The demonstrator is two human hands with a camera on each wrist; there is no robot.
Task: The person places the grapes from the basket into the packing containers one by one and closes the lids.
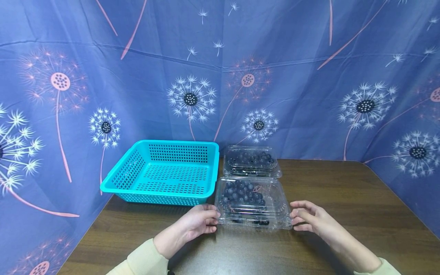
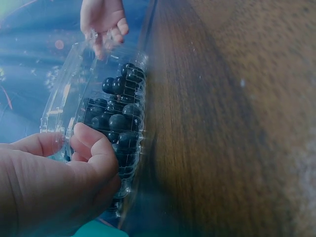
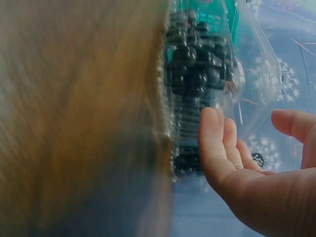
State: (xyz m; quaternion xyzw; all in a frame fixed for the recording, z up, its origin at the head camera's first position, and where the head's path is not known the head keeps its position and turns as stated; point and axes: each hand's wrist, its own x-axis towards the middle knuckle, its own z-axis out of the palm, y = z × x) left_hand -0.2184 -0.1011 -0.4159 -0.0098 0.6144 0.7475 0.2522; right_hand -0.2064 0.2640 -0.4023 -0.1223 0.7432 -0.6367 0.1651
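Observation:
A clear plastic clamshell box (image 1: 254,202) holding dark round fruit, like blueberries or grapes (image 1: 240,193), sits on the table between both hands. My left hand (image 1: 201,221) is at its near left corner; in the left wrist view the thumb and fingertips (image 2: 81,133) pinch the clear rim. My right hand (image 1: 314,219) is by the near right corner. Its fingers (image 3: 212,133) are loosely bent and its thumb stands apart, as the right wrist view shows. Whether they touch the box is unclear. I cannot tell whether the lid is fastened.
Behind this box is a second clear clamshell (image 1: 252,162) with similar dark fruit. A turquoise perforated basket (image 1: 120,194) stands to the left, with nothing in it. All rest on a brown wood-grain table (image 1: 330,187), with a blue dandelion-print cloth (image 1: 295,95) hanging around it.

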